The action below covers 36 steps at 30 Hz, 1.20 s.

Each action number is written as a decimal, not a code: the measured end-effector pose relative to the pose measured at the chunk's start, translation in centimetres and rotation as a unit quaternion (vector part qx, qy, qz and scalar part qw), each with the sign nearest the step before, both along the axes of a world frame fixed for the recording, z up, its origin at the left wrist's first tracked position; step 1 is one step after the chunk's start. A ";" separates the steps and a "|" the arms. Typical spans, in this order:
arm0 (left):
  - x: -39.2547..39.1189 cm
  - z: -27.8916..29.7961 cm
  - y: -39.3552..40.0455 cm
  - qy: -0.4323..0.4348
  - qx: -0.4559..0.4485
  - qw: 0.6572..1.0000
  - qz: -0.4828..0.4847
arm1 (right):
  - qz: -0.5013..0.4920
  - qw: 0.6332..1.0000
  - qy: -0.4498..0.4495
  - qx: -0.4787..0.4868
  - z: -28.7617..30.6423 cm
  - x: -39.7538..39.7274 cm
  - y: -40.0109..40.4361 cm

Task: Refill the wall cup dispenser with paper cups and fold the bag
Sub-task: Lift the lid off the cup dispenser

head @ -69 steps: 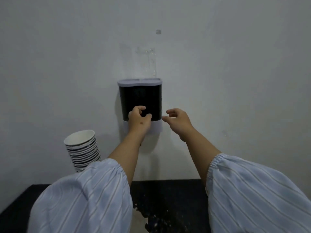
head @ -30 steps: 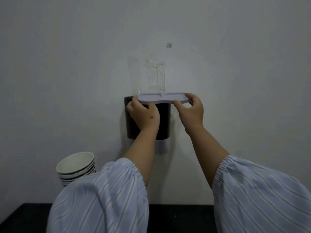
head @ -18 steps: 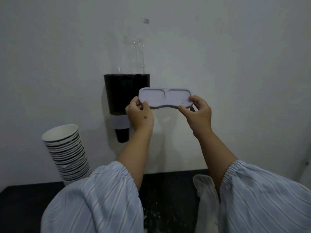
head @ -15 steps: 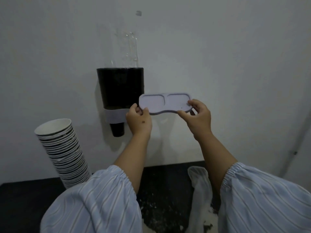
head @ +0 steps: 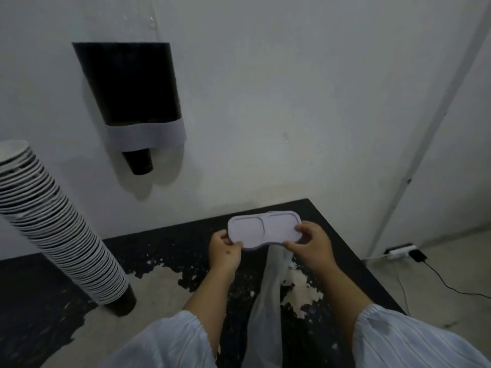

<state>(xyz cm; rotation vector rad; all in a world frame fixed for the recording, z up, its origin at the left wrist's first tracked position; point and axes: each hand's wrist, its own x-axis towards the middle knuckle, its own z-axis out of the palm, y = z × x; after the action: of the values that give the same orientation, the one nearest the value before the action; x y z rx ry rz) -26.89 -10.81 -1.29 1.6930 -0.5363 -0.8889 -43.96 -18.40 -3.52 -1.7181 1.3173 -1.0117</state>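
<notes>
The lid (head: 263, 231), a pale double-lobed tray shape, is held flat over the far part of the table (head: 345, 261). The left hand (head: 225, 253) pinches its near-left edge with thumb on top and fingers curled under; the right hand (head: 309, 243) grips its right end the same way, fingers curled round the rim.

Taking the lid as the mark: up and to its left, on the wall, hangs the cup dispenser (head: 130, 86), a dark tapered body with its top uncovered and a pale band at the bottom, from which the base of one dark cup (head: 138, 162) pokes out. Farther left and nearer me, a tall leaning stack of paper cups (head: 53, 229) stands on the table, its top reaching the picture's left edge. Directly below the lid and running toward the person lies the crumpled clear bag (head: 268, 301), between the two forearms.

The table's far edge meets the wall just behind the lid. Its right edge runs close by the right hand, and beyond it is open floor with a power strip (head: 398, 251) and a trailing cable (head: 451, 285). The black tabletop is worn through in pale patches between the stack and the bag.
</notes>
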 end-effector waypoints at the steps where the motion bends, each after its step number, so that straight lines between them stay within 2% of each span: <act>1: -0.5 -1.1 0.3 0.003 0.020 1.000 -0.011 | -0.002 1.000 0.012 0.012 -1.2 -0.6 0.4; 10: -2.3 -9.3 3.4 -0.022 0.126 0.989 -0.075 | 0.002 0.991 0.068 0.117 -8.1 -3.0 3.9; 15: -2.2 -11.1 4.4 -0.008 0.143 0.987 -0.079 | 0.012 0.986 0.096 0.133 -9.7 -2.5 4.6; 23: -1.9 -12.9 5.3 -0.045 0.202 0.972 -0.111 | 0.026 0.970 0.166 0.179 -11.2 -1.6 5.1; 30: -0.1 -10.9 5.5 -0.055 0.179 0.981 -0.041 | -0.049 0.972 0.185 0.134 -8.9 0.9 4.4; 36: 3.5 -8.4 7.2 -0.041 0.156 0.986 0.037 | 0.012 0.987 0.138 0.076 -5.7 5.8 4.5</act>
<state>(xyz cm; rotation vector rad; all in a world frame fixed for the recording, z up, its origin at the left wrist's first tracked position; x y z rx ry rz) -23.44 -3.57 -9.65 2.0264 -0.4013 -0.8863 -38.19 -13.93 -9.22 -1.7972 1.5013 -0.6559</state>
